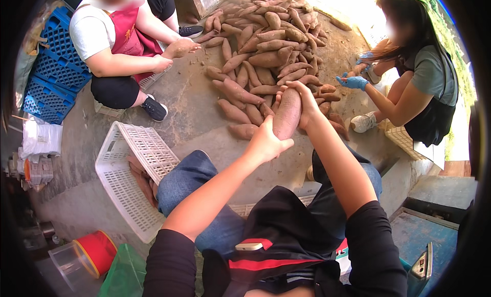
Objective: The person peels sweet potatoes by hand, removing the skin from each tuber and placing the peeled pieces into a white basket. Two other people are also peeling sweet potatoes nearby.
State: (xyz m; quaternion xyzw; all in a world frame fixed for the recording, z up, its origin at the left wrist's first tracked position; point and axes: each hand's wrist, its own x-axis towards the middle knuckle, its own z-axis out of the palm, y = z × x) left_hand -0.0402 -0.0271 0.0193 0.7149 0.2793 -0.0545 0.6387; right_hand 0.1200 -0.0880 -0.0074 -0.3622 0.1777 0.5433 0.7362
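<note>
A large sweet potato [287, 115] is held out in front of me between both hands. My left hand [266, 140] wraps its lower end, thumb across the skin. Around the upper end curl the fingers of my right hand [303, 101]. Just beyond and beneath them, a big heap of sweet potatoes [268, 47] covers the concrete floor [215, 140]. By my left knee a white plastic crate [126, 189] stands with several sweet potatoes [142, 182] inside, partly hidden by its slatted wall and my leg.
A seated person in a red apron [132, 32] holds a sweet potato at the left. Opposite, a person in blue gloves [353, 82] handles another. Blue plastic crates [57, 70] stand at far left. A red-rimmed bucket [95, 253] and green bag [124, 272] lie lower left.
</note>
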